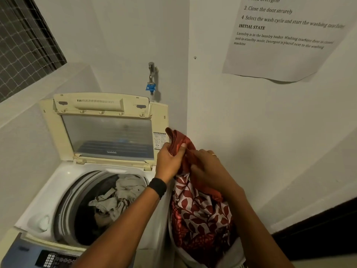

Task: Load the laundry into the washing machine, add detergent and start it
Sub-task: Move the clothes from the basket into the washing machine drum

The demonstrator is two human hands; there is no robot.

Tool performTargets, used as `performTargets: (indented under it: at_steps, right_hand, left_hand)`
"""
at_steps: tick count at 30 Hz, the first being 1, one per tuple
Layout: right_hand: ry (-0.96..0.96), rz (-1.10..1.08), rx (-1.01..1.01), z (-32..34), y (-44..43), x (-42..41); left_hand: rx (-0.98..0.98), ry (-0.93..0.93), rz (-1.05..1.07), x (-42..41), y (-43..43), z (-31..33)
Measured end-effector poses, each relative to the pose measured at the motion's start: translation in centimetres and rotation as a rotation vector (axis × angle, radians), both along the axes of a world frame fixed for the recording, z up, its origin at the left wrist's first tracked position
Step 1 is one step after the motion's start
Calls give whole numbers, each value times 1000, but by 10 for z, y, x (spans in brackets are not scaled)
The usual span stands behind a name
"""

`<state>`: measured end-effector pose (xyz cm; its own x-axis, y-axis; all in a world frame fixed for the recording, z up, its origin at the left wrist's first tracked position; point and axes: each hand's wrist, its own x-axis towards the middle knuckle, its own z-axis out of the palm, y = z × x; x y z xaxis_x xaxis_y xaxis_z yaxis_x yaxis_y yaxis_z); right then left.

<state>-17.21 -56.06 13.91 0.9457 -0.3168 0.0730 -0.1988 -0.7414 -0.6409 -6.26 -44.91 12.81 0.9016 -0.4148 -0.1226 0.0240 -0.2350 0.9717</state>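
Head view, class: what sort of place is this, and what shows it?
Probably a home laundry corner: a top-loading washing machine with its lid up, a wall tap behind it, and red patterned cloth held beside it.

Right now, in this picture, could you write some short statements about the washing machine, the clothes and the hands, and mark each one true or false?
1. The cream lid of the white top-loading washing machine stands open. True.
2. The grey drum is empty. False: pale crumpled clothes lie in it.
3. The left hand and the right hand both grip the red leaf-patterned cloth. True.
4. The black wristband is on the right wrist. False: it is on the left wrist.
5. The red cloth lies inside the drum. False: it is held up to the right of the machine.
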Motion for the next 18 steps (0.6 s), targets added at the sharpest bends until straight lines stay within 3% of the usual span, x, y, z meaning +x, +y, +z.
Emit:
performTargets:
  at_steps: [3,6,11,14,18]
  right_hand:
    - [-30,22,-100,-7,-7,-2]
    - [-18,111,-176,-3,-11,-3]
    - [-241,-70,132,-12,2,-8]
    - [-57,-63,268,-26,-3,-22]
    - [273,97,138,-22,-28,-38]
  left_hand:
    - [-99,215,-164,2,13,11]
    - [-23,236,-259,7,16,12]
    - [-71,283,-140,9,3,13]
    - [-70,240,-141,24,8,16]
    - [-69,193,-145,34,16,15]
